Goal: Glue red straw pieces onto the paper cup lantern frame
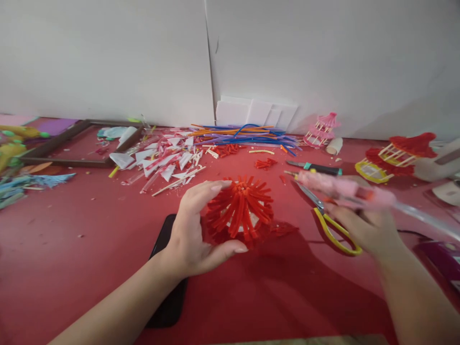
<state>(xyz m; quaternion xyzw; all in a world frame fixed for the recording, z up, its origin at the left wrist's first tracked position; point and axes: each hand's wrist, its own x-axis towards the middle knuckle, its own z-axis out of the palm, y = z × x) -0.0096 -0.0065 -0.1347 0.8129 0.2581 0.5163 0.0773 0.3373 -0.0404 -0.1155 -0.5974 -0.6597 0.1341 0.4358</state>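
Observation:
A round red piece of pipe cleaners (241, 211), its short strips fanning out from the top centre over a pale base, sits in front of me. My left hand (196, 230) curves loosely round its left side, thumb along the near edge and a fingertip at the top. My right hand (362, 223) is closed on a pink hot glue gun (345, 188), blurred by motion, with a clear glue stick out of its back end. Below the gun lie scissors (332, 232) with yellow handles. A utility knife (318, 167) lies beyond the gun.
A black phone (168, 302) lies partly under my left forearm. Pipe cleaners (247, 136) and scraps (168, 158) lie along the wall. Pink (321, 129) and red tiered models (402, 155) stand at the back right. A brown frame (68, 163) is on the left.

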